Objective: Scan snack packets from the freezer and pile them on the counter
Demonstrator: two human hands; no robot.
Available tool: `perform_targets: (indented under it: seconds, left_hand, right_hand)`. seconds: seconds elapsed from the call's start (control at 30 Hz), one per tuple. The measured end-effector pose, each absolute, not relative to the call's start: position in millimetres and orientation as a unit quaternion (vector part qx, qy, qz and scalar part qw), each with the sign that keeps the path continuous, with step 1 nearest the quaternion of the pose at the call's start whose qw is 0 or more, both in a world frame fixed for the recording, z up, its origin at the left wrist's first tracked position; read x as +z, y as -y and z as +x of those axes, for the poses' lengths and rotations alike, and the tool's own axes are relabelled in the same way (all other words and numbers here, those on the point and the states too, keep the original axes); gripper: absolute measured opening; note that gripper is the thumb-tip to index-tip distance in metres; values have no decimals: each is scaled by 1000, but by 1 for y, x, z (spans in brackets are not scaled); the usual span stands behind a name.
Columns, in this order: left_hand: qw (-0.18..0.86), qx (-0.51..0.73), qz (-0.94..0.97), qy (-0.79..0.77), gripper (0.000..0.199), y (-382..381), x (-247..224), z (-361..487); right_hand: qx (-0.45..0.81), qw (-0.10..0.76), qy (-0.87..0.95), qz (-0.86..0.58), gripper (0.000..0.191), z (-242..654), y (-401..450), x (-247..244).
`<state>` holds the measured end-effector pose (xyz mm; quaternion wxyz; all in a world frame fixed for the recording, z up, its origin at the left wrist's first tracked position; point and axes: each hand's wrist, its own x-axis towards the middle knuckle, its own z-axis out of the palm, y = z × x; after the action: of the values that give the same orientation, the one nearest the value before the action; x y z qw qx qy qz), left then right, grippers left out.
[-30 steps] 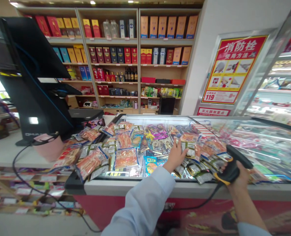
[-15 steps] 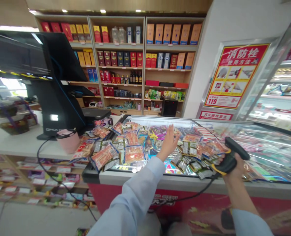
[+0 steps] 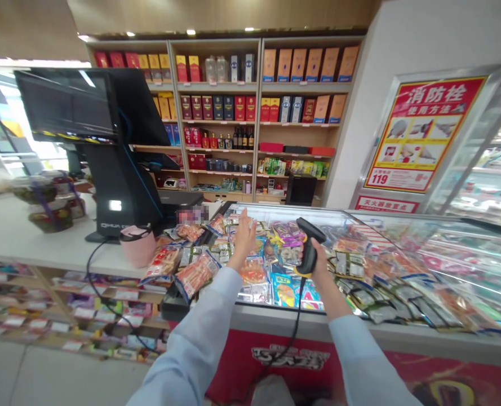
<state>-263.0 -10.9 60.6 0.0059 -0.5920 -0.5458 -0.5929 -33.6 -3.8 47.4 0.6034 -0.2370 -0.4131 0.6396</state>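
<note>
My right hand (image 3: 319,260) grips a black and yellow barcode scanner (image 3: 310,248) by its handle, its cord hanging down in front of the freezer. Over the left group of snack packets, my left hand (image 3: 243,241) is held with fingers stretched and holds nothing; whether it touches a packet I cannot tell. Beneath it lies a clear packet of orange-brown snacks (image 3: 252,272). Another such packet (image 3: 196,274) rests at the freezer's left corner. To the right of the scanner, several silver and green packets (image 3: 348,263) are spread over the glass top.
A glass-topped chest freezer (image 3: 271,309) stretches across the front. On the white counter (image 3: 68,248) at left stand a black checkout terminal (image 3: 119,192), a pink cup (image 3: 137,246) and lidded tubs (image 3: 49,214). Shelves of boxed bottles (image 3: 216,107) line the back wall.
My right hand has brought the scanner leftward, from over the right-hand packets to the middle of the freezer. My left hand has shifted left, over the left packets. The view has turned slightly.
</note>
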Motion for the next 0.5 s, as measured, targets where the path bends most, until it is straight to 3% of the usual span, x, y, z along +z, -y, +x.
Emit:
perform_targets:
  seconds: [0.33, 0.5]
  left_hand:
    - [39, -571, -539, 618, 51, -21, 19, -300]
    - [72, -537, -487, 685, 59, -23, 5, -297]
  right_hand:
    - [706, 502, 438, -241, 35, -86, -37, 13]
    - [715, 474, 447, -253, 34, -94, -39, 2]
